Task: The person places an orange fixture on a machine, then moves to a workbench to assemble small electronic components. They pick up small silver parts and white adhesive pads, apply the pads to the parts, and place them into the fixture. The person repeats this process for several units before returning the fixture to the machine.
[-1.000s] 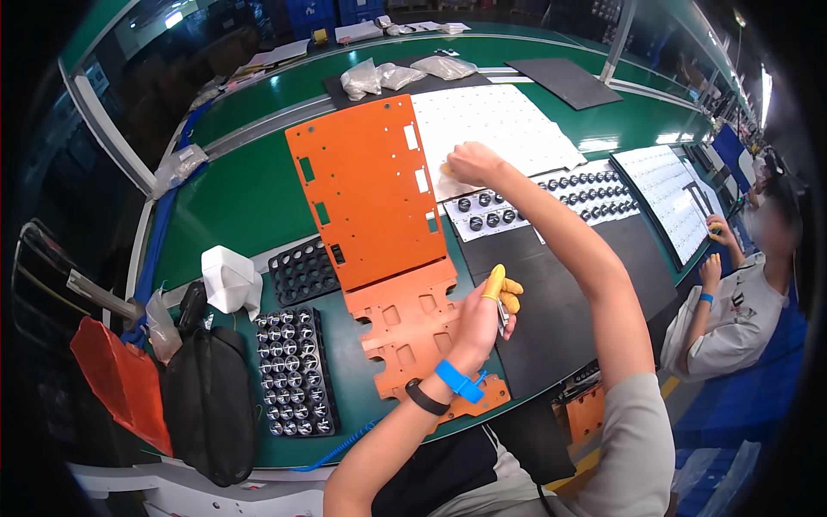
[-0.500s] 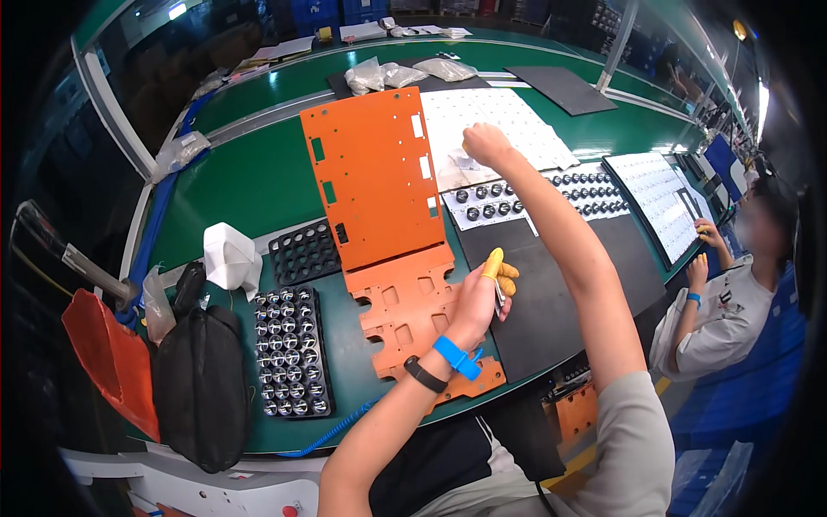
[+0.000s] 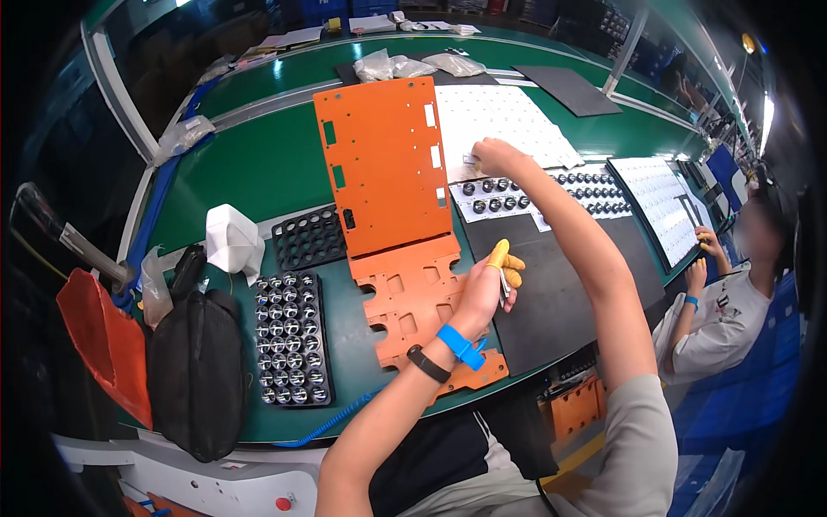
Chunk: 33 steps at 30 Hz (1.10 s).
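Observation:
My left hand [image 3: 484, 291], with yellow finger covers, is closed around a slim silvery tool [image 3: 503, 286] whose full shape is hidden. It hovers beside the orange plate with cut-outs [image 3: 405, 297]. My right hand [image 3: 501, 158] reaches forward to the near edge of a white sheet [image 3: 500, 116]. Its fingers are bent together at a small pale item, too indistinct to name. Just below the right hand sits a white strip [image 3: 469, 211] carrying rows of round black lens-like parts [image 3: 495, 204].
An upright orange panel [image 3: 383, 164] stands behind the plate. To the left are a black tray of shiny round parts [image 3: 293, 340], a second black tray [image 3: 306, 239], a white container [image 3: 233, 246] and a black bag [image 3: 198, 370]. A co-worker [image 3: 715, 319] handles a white panel [image 3: 659, 207] at right.
My right hand has come slightly nearer and lower, toward the strip of lens-like parts, and its wrist has turned. My left hand keeps its hold on the silvery tool. The whole view has shifted slightly.

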Each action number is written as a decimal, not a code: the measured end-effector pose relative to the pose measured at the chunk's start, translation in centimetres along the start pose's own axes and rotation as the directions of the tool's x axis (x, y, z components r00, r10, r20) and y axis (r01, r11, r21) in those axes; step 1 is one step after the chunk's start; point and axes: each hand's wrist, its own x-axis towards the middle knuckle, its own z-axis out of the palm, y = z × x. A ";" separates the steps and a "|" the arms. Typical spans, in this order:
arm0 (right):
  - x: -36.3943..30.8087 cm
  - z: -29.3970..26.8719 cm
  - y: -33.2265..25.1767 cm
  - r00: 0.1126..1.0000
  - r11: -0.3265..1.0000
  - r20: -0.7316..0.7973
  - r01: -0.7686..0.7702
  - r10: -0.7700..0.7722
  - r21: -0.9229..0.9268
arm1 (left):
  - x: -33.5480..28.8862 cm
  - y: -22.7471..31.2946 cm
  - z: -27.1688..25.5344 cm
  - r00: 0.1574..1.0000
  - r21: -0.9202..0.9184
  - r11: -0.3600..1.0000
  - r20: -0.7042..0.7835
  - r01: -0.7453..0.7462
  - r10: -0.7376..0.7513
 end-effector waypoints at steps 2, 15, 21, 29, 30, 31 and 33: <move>0.1 0.8 0.9 0.998 0.998 -0.040 0.053 -0.054 -0.023 | 0.2 -0.2 -0.2 1.000 -0.014 1.000 0.007 -0.013 0.013; 0.7 1.2 0.9 0.987 0.997 -0.144 0.059 -0.065 -0.048 | 0.0 0.0 -0.4 1.000 0.003 1.000 0.010 0.010 -0.010; 2.3 0.4 -0.6 0.999 0.996 -0.044 0.013 -0.016 -0.084 | -0.3 0.2 -0.3 1.000 0.008 1.000 -0.011 0.014 -0.014; 3.8 2.8 0.7 0.945 0.998 -0.325 -0.053 0.035 -0.047 | -0.3 0.3 0.0 0.999 0.006 1.000 0.011 0.030 -0.030; 3.7 2.8 0.7 0.945 0.997 -0.325 -0.066 0.050 -0.039 | -0.3 0.3 -0.1 0.999 0.009 0.999 0.014 0.033 -0.033; 3.7 2.6 0.8 0.946 0.999 -0.324 -0.036 0.022 -0.037 | -0.3 0.4 -0.3 0.999 0.013 0.999 0.018 0.038 -0.038; 2.9 2.4 1.4 0.948 0.999 -0.317 0.006 -0.018 -0.038 | -0.1 0.4 -0.1 0.998 0.016 0.999 0.036 0.048 -0.048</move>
